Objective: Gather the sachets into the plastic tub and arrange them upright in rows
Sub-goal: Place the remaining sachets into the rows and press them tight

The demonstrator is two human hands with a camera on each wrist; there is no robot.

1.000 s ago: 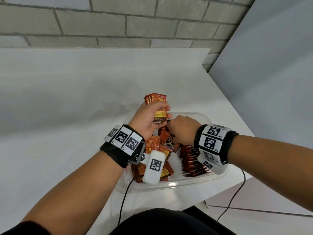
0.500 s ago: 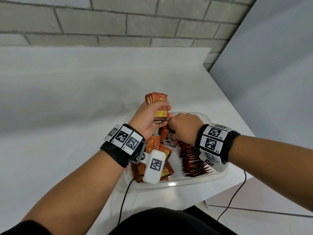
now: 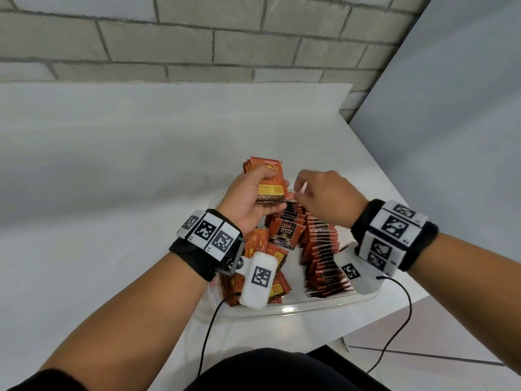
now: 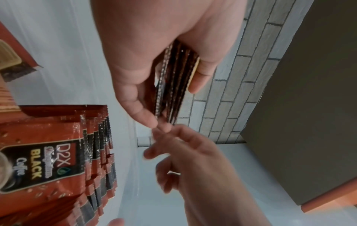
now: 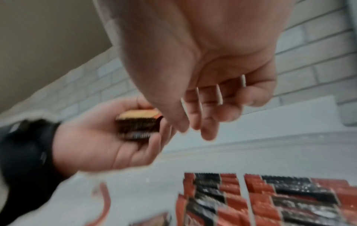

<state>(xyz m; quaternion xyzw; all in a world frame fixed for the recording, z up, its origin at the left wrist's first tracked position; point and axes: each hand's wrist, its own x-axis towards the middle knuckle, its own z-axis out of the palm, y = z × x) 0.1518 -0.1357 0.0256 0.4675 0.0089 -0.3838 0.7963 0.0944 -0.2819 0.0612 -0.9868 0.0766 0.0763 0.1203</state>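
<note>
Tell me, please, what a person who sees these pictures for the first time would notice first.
First, the left hand gripping a bundle of orange sachets above the far end of the clear plastic tub. Beside it the right hand hovers with loosely curled fingers, holding nothing. Below, a row of sachets stands on edge along the tub's right side.
</note>
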